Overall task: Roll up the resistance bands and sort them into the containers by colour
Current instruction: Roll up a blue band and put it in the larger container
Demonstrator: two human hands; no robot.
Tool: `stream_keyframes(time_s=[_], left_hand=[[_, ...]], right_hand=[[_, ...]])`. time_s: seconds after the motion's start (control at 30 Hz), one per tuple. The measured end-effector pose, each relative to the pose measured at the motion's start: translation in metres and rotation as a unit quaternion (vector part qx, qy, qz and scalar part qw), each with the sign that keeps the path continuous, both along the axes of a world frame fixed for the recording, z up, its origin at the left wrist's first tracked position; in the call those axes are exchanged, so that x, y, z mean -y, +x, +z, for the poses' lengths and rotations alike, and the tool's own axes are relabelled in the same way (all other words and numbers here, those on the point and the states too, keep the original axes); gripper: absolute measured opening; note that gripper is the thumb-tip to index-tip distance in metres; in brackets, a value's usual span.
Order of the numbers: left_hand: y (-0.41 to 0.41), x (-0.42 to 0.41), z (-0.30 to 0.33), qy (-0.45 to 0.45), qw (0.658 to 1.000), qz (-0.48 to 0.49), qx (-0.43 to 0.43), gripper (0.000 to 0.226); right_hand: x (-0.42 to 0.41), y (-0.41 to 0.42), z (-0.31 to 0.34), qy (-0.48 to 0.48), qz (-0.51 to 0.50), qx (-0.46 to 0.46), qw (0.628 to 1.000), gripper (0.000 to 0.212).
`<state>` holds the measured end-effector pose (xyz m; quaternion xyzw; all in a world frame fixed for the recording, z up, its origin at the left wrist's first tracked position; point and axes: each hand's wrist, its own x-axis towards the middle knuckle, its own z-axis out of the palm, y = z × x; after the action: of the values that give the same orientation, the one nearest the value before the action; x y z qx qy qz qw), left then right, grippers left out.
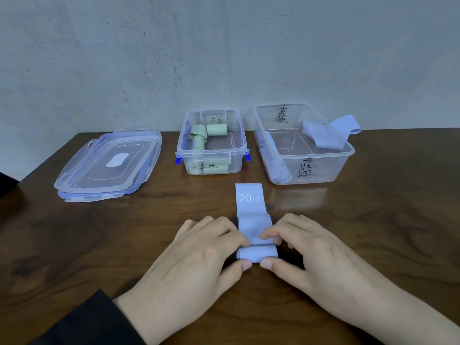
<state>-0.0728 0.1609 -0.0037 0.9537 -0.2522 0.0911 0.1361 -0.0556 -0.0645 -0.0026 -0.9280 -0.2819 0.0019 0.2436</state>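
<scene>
Pinching the half-rolled blue band [254, 227] with both hands, left hand [199, 255] and right hand [316, 252] fingers clamped on its roll, tabletop [373, 220] centre; blue container [306, 145] at 1 o'clock.

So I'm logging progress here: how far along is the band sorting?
Done: rolled green bands sit in the smaller container, and one rolled blue band in the larger container. In hand: left hand and right hand are rolling the 20 LB blue band. Left: an unrolled blue band draped over the larger container's rim.
</scene>
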Motion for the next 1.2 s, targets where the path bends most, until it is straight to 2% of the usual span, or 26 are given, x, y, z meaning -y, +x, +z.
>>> stream_keyframes(time_s=[0.17,0.47,0.67,0.83,1.03,1.2], left_hand=[[-0.0004,0.0001,0.0001,0.000,1.000,-0.001,-0.004,0.029],[0.0015,-0.0003,-0.0011,-0.004,1.000,0.008,-0.008,0.024],[0.0002,0.0001,0.0007,-0.002,1.000,0.009,-0.024,0.036],[0.0004,-0.0002,0.0011,0.006,1.000,0.009,-0.026,0.026],[-0.0001,0.0003,0.0011,-0.002,1.000,0.014,-0.023,0.033],[0.0005,-0.0008,0.0012,0.006,1.000,0.010,-0.026,0.030]], right_hand=[[0.0002,0.0003,0.0015,-0.010,0.006,0.001,1.000,0.018],[0.0007,-0.0001,0.0012,-0.004,-0.005,-0.009,1.000,0.034],[0.0004,0.0000,0.0016,-0.017,-0.001,-0.001,1.000,0.031],[-0.0003,-0.0002,0.0028,-0.020,-0.001,-0.003,1.000,0.030],[-0.0001,-0.0004,0.0032,-0.013,-0.002,-0.005,1.000,0.018],[-0.0005,-0.0014,0.0045,-0.021,-0.001,-0.005,1.000,0.032]])
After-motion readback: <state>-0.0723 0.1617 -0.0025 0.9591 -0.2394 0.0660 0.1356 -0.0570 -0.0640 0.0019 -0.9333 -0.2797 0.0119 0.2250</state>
